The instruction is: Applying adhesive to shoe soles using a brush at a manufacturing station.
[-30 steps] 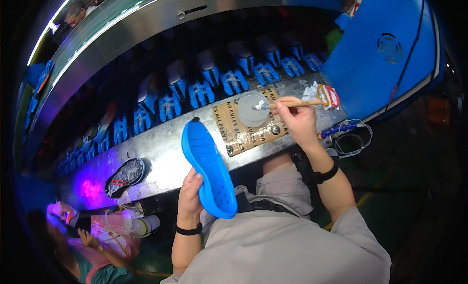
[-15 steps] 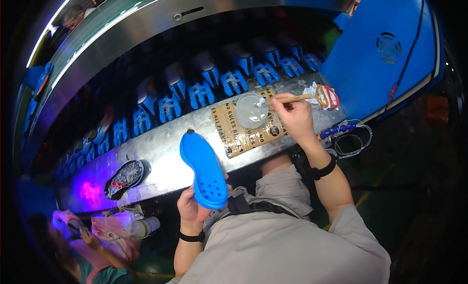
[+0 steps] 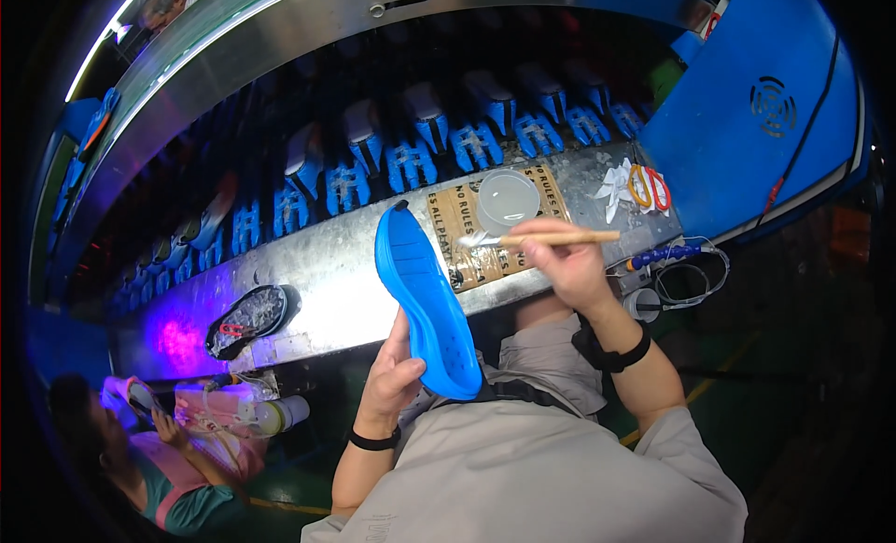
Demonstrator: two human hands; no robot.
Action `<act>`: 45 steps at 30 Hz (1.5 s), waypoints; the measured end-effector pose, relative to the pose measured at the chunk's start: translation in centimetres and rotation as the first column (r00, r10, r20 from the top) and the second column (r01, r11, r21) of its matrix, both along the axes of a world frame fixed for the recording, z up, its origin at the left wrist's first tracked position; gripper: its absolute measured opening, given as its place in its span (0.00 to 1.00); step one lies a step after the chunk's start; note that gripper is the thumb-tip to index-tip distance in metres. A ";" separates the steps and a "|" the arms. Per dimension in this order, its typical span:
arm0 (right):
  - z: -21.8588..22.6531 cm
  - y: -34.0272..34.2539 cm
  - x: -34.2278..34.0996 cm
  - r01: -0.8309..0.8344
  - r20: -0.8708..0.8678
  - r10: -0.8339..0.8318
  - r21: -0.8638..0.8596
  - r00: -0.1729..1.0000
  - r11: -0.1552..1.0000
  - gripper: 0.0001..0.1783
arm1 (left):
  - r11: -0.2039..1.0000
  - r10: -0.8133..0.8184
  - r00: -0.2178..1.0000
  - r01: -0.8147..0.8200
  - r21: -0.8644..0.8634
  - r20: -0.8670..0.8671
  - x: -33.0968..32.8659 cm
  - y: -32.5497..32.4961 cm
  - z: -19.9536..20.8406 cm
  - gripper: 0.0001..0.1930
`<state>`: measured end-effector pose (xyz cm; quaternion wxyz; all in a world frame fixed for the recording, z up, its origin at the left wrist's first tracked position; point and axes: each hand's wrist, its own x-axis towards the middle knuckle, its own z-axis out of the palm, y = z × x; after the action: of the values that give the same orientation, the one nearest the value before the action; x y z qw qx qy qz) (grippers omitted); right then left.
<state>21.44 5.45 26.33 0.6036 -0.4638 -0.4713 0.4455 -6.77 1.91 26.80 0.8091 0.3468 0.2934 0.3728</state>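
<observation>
My left hand [image 3: 392, 380] is closed around the heel end of a blue shoe sole [image 3: 420, 305], tilted so that its inner side and raised rim face right. Small holes show near its lower end, and a dark tip marks the far end. Pinched in my right hand [image 3: 571, 268] is a brush [image 3: 569, 237] with a wooden handle. Its white bristles point left, a short way from the sole's edge. Just beyond the brush, a translucent round tub [image 3: 509, 200] with cloudy contents stands on a taped cardboard sheet [image 3: 481, 274].
Scissors [image 3: 651, 187] with yellow and red handles lie on white paper scraps at right. A dark sole-shaped tray [image 3: 250, 321] holds clear scraps at left. Blue clamps [image 3: 411, 165] line the metal bench's [image 3: 327, 282] far side. A co-worker [image 3: 177, 450] sits lower left.
My right hand has drawn the brush out of the tub and down to the left, toward the sole. My left hand has turned the sole onto its side and shifted it slightly right.
</observation>
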 end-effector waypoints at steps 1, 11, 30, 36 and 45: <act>0.3 -0.3 -0.7 -0.064 0.037 0.063 0.047 0.997 0.997 0.10 | 1.000 -0.023 1.000 0.023 0.006 -0.005 0.0 0.0 0.3 0.53; 1.4 -0.2 -1.8 -0.133 0.299 0.080 0.161 0.951 0.978 0.10 | 0.996 -0.094 0.996 0.094 -0.002 0.003 -0.7 -0.2 1.4 0.54; 3.6 -2.6 -1.3 -0.321 0.354 0.243 0.180 0.903 0.930 0.08 | 0.997 -0.050 0.998 0.052 0.060 -0.046 -1.9 0.5 1.8 0.56; 4.1 -3.1 -1.6 -0.335 0.295 0.286 0.130 0.911 0.933 0.08 | 0.998 -0.016 0.999 0.018 0.054 -0.045 -2.3 0.3 1.6 0.55; 2.5 -4.4 -1.3 -0.181 -0.323 0.206 0.107 0.924 0.978 0.12 | 0.980 0.081 0.833 0.034 -0.197 0.548 -4.0 1.0 -0.2 0.46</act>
<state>20.11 1.07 28.86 0.6445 -0.3104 -0.4225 0.5566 -10.78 2.93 26.55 0.8851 0.1381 0.0871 0.4357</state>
